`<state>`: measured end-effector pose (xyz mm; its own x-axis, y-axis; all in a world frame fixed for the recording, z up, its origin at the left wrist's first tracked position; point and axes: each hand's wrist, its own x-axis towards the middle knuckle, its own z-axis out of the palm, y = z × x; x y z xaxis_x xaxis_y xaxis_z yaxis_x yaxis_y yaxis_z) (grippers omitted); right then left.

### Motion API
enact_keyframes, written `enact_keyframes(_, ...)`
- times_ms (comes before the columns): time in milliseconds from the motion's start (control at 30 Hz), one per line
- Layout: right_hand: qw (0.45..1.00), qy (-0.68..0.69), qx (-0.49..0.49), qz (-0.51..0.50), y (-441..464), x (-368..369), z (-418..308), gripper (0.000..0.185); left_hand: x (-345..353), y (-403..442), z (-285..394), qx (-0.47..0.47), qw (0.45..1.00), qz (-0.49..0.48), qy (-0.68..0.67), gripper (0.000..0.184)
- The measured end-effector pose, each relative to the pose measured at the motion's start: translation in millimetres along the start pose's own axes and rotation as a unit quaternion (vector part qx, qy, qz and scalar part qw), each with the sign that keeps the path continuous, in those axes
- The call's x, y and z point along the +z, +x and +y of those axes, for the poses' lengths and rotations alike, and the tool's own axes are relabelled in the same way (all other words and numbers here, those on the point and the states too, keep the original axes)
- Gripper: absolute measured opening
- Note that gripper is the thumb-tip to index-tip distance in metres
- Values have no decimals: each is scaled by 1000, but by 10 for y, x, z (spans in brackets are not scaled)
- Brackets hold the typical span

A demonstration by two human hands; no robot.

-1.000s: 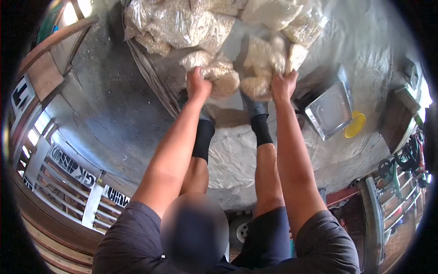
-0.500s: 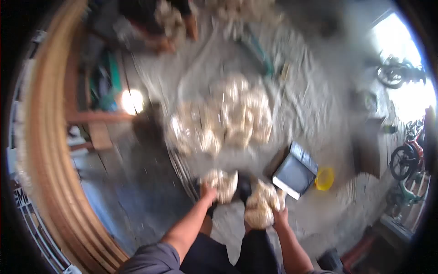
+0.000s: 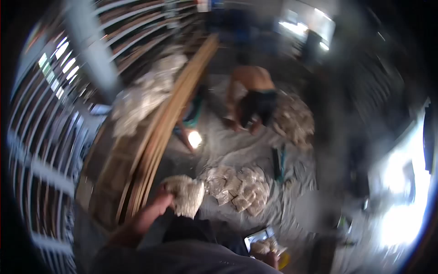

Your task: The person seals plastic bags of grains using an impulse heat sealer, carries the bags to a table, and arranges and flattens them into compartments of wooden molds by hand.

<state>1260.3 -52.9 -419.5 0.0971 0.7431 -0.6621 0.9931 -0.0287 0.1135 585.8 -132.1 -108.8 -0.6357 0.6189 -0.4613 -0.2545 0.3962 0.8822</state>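
Floor pile: on a wide, grey, wrinkled sheet (image 3: 294, 203), a low heap of pale tan, clear-plastic-wrapped bags (image 3: 237, 187); judged soft and bulky, each best lifted by a gathered fold; surfaces crumpled, glinting, edges overlapping.
Left-hand bag: a plump, pale tan, glossy plastic bag (image 3: 186, 196), held off the floor, left of the heap; judged fairly light for its bulk, yielding, slippery on the film; firmest hold likely deep on the side, since thin film may tear under a fingertip pinch; contents look lumpy, cream to straw in colour, not identifiable.
Right-hand bag: a tan, clear-wrapped bag (image 3: 261, 248), over or just beside a silver, rectangular metal tray (image 3: 253, 239); contact with tray cannot be told; judged equally soft; outline blurred.
Left hand: bare hand (image 3: 163, 201) closed on the bag's left side; finger detail blurred.
Right hand: bare hand (image 3: 273, 256) appears clenched on its bag; fingers partly hidden.
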Motion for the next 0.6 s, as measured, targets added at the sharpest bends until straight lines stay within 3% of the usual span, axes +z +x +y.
enact_keyframes(33, 999, 46, 13, 13, 78, -272, -143, 44, -117, -200, 368, 21, 992, -32, -124, 49)
enact_keyframes(67, 996, 84, 22, 26, 109, -539, -320, 45, -255, -384, 729, 81, 983, -46, -155, 43)
enact_keyframes(100, 994, 106, 14, 33, 147, -801, -555, 47, -409, -630, 1170, 37, 982, 27, -181, 40)
enact_keyframes(133, 991, 130, 3, 33, 124, -1064, -868, 48, -691, -658, 1354, 25, 966, -50, -252, 36)
enact_keyframes(267, 971, 233, -39, 23, 167, -1569, -1859, 53, -1286, -928, 1844, 167, 924, 16, -343, 40)
enact_keyframes(333, 957, 283, -66, 15, 122, -1776, -2443, 55, -1616, -948, 2076, 190, 909, 24, -370, 42)
enact_keyframes(533, 900, 387, -192, -49, -122, -2665, -4322, 64, -2424, -394, 1905, 248, 914, 140, -291, 50)
enact_keyframes(567, 935, 162, -310, 63, -328, -3004, -4662, 46, -2517, -259, 1834, 255, 914, 156, -273, 50)
enact_keyframes(600, 864, 397, -309, -22, -902, -3431, -5054, 41, -2567, -157, 1781, 248, 916, 170, -265, 49)
